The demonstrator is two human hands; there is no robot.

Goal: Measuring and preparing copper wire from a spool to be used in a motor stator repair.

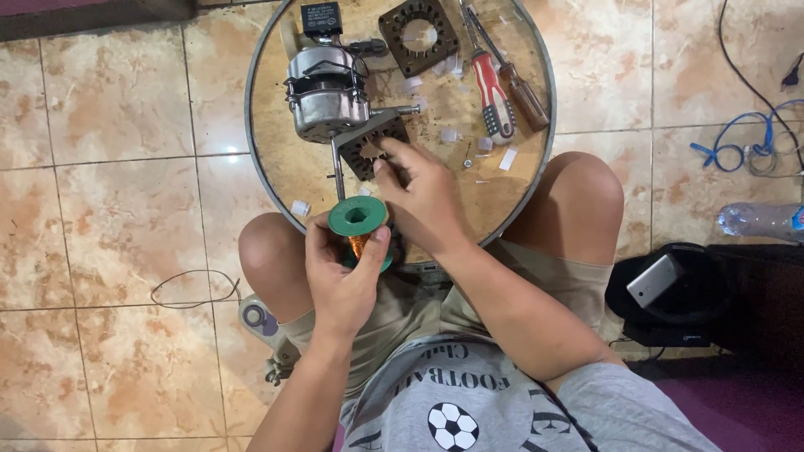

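Left hand [342,280] grips green spool [358,219] of copper wire, held over the near tabletop [276,167] edge. Right hand [423,197], fingers curled, pinches at the stator core [368,151] beside the motor [322,88]. Screwdrivers [494,92] lie right.

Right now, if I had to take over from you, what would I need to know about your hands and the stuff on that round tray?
Left hand: gripping the green spool of copper wire, held above the lap.
Right hand: fingertips on the dark square metal plate at the near side of the round tray; whether it pinches wire is too small to tell.
On the tray: the silver motor touching that plate, a second square ring-shaped plate at the far side, two screwdrivers to the right, and white scraps.
Done: motor is apart. Left: wire is on the spool.
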